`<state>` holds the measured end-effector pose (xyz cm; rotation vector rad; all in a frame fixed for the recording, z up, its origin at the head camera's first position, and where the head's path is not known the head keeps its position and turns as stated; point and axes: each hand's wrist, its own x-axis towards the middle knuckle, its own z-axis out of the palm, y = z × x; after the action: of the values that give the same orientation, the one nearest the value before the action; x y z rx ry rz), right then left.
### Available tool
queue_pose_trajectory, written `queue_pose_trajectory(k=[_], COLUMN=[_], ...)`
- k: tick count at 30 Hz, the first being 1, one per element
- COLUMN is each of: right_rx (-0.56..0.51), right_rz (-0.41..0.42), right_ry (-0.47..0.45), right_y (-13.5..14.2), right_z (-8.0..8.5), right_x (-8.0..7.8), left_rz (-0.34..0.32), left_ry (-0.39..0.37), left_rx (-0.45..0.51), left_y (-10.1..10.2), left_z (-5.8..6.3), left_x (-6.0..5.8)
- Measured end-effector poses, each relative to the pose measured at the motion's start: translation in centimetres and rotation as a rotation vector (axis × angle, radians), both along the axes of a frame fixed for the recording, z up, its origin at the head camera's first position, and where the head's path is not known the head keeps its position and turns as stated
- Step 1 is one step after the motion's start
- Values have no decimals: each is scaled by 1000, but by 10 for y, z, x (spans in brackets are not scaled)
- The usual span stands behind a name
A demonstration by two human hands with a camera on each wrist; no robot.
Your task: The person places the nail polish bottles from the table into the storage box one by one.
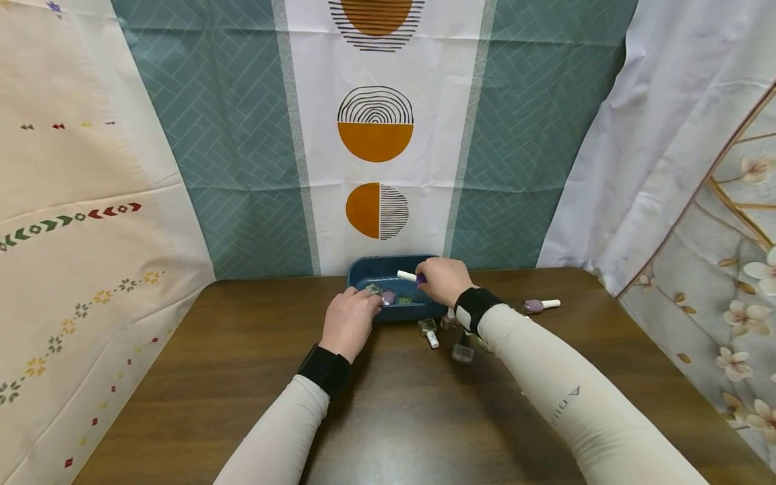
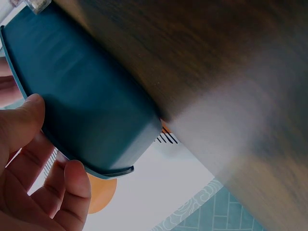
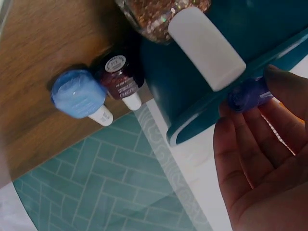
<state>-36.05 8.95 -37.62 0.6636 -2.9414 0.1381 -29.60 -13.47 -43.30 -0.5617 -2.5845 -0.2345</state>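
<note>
My right hand (image 1: 445, 281) holds a small purple nail polish bottle (image 3: 248, 94) above the right part of a dark blue plastic basket (image 1: 403, 312). The bottle's white cap (image 1: 407, 276) points left. At the basket's front left corner, my left hand (image 1: 350, 320) grips the rim, its thumb (image 2: 32, 115) against the outer wall. Several nail polish bottles lie inside, among them a lilac one (image 1: 388, 297) and a green one (image 1: 404, 300). Just outside the front wall, below my right hand, is a copper glitter bottle (image 3: 161, 19) with a white cap.
On the brown table (image 1: 242, 364), a clear-looking bottle (image 1: 427, 328) and one with a dark cap (image 1: 463, 353) lie before the basket. A purple bottle (image 1: 533, 306) lies farther right. The right wrist view shows a light blue bottle (image 3: 79, 94) and a dark red one (image 3: 119, 79). A patterned curtain (image 1: 376, 202) hangs behind.
</note>
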Motion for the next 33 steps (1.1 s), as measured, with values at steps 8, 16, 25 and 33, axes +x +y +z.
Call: queue_pose_trajectory(k=[8, 16, 25, 33], right_rx=[20, 40, 50, 72], right_rz=[-9, -13, -22, -18], right_ry=[10, 12, -60, -88], right_y=[-5, -8, -11, -13], right_z=[-8, -10, -10, -9], right_x=[-6, -3, -3, -3], left_rz=[-5, -10, -11, -8], left_ry=[8, 0, 6, 18], left_rx=[-17, -13, -5, -18], left_y=[2, 1, -1, -2], left_z=[3, 1, 1, 0], left_x=[-1, -2, -1, -1])
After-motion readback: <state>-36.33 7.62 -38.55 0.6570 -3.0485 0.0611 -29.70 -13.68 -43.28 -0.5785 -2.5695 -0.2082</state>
